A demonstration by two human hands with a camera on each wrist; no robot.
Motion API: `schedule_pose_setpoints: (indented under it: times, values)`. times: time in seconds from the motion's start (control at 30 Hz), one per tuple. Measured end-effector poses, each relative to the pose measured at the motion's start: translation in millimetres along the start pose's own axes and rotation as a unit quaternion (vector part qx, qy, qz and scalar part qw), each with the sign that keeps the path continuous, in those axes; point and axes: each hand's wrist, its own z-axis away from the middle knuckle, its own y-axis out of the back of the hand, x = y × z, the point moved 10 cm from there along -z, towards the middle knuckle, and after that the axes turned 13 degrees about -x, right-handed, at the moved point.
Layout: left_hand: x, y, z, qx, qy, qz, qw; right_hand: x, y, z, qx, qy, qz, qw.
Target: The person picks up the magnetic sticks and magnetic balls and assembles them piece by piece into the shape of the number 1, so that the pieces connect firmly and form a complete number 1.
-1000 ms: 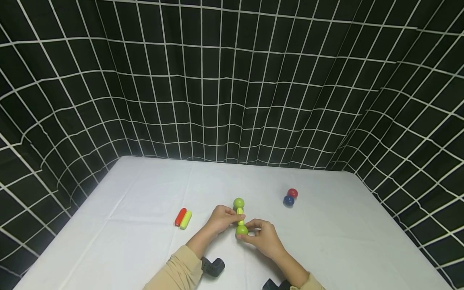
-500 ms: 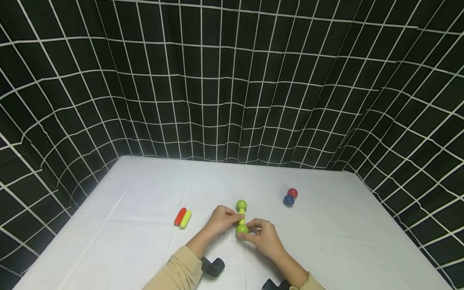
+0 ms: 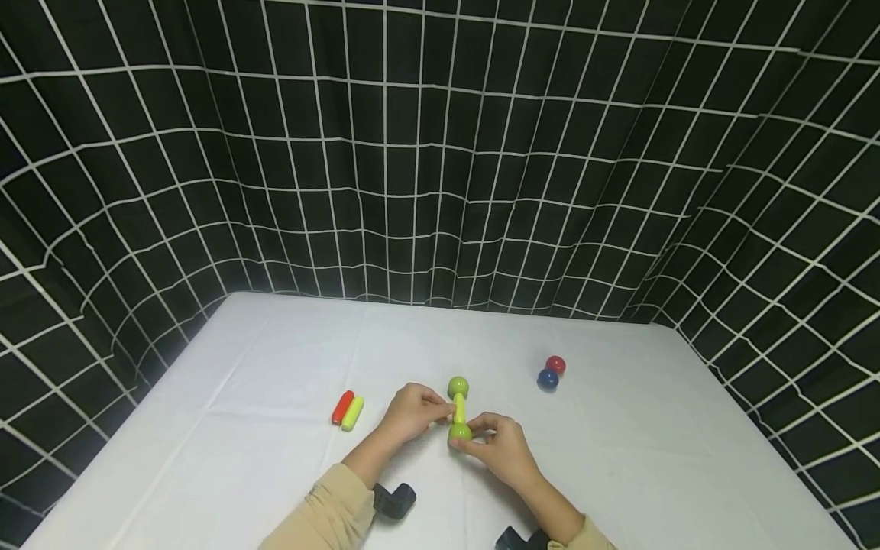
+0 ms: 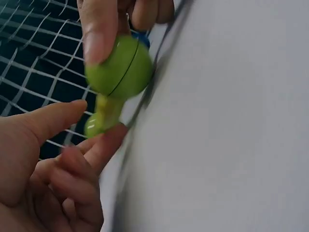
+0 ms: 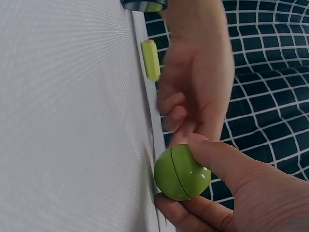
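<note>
Two green balls are joined by a yellow stick (image 3: 459, 412) into a dumbbell shape over the middle of the table. My right hand (image 3: 507, 452) pinches the near green ball (image 5: 175, 175) between thumb and fingers. The far green ball (image 3: 457, 386) is untouched at the other end. My left hand (image 3: 409, 412) is at the stick's left side. In the left wrist view, its thumb and index finger stand apart on either side of the stick, loosely spread, and its other fingers curl loosely.
A red stick (image 3: 342, 408) and a yellow stick (image 3: 354, 413) lie side by side on the white tabletop (image 3: 261, 458), to the left. A red ball (image 3: 555, 364) and a blue ball (image 3: 548, 380) sit together at the right. A black gridded curtain (image 3: 440, 168) surrounds the table's back and sides.
My left hand has loosened from the stick and drawn slightly left. The far green ball has shifted a little right, lining up with the near one. The right hand keeps its hold.
</note>
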Motion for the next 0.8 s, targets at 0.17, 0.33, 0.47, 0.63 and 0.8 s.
schedule_pose_setpoints:
  times: [0.17, 0.33, 0.47, 0.63, 0.8]
  values:
    - [16.0, 30.3, 18.6, 0.046, -0.017, -0.095, 0.9943, 0, -2, -0.4, -0.001, -0.001, 0.007, 1.0000]
    - [16.2, 62.4, 43.8, 0.099, 0.012, -0.173, 0.9799, -1, -2, 0.4, -0.003, -0.004, 0.018, 0.9998]
    - [6.8, 82.4, 58.1, 0.122, 0.028, -0.197, 0.9723, 1, 0, 0.3, -0.001, -0.011, 0.004, 0.9999]
    - [-7.4, 98.2, 69.5, 0.133, 0.040, -0.204, 0.9690, 3, 1, -0.9, 0.000, -0.013, -0.006, 0.9999]
    - [-16.3, 105.3, 76.9, 0.135, 0.048, -0.209, 0.9674, 3, -1, -1.7, -0.001, -0.013, -0.003, 0.9999]
